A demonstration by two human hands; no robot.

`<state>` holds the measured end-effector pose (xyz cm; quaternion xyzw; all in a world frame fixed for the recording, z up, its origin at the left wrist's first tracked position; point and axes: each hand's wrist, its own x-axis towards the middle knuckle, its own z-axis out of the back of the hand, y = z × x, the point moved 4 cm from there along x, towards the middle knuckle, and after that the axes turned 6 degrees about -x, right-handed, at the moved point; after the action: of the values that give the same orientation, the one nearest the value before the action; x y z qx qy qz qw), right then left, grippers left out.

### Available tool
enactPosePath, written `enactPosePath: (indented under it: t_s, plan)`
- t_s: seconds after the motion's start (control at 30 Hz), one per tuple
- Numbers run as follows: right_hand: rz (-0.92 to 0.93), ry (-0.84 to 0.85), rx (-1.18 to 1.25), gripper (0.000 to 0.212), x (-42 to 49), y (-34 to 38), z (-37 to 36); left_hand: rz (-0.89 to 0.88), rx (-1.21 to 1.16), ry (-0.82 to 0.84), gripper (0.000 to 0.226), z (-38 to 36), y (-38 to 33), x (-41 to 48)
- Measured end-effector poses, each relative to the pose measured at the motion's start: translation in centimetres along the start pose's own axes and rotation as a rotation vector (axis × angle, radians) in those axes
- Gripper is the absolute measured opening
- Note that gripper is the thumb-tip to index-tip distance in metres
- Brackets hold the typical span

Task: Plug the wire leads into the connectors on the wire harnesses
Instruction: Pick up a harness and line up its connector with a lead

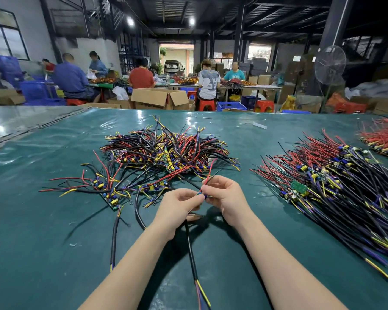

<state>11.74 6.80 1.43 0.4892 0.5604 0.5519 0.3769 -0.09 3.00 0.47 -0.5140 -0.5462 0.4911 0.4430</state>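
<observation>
Head view. My left hand (pixel 177 204) pinches a small blue connector (pixel 201 195) on a black cable (pixel 189 242) that trails toward me over the green table mat (pixel 54 242). My right hand (pixel 225 198) pinches thin red and black wire leads (pixel 207 179) right at that connector. I cannot tell whether they are seated. A tangled harness pile (pixel 166 151) lies just beyond my hands, and a combed pile (pixel 336 186) lies to the right, well apart. Markings on its green board (pixel 298 186) are too small for me to read.
</observation>
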Motion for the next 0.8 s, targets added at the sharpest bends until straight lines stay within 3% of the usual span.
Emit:
enactPosePath:
  t_s: [0.13,0.33,0.57,0.8]
  plan:
    - [0.040,-0.115,-0.059,0.025,-0.13,-0.06,0.00,0.029,-0.057,0.021,0.014,-0.13,-0.01,-0.01]
    - [0.044,-0.118,-0.031,0.023,-0.26,-0.29,-0.47,0.047,-0.120,0.001,0.031,0.10,0.02,0.01]
    - [0.091,-0.243,0.003,0.027,-0.20,-0.28,-0.53,0.034,-0.149,0.016,0.024,-0.17,0.01,0.06]
    - [-0.094,-0.062,0.169,0.025,0.14,-0.62,0.11,0.064,-0.095,0.056,0.012,0.11,0.06,-0.09]
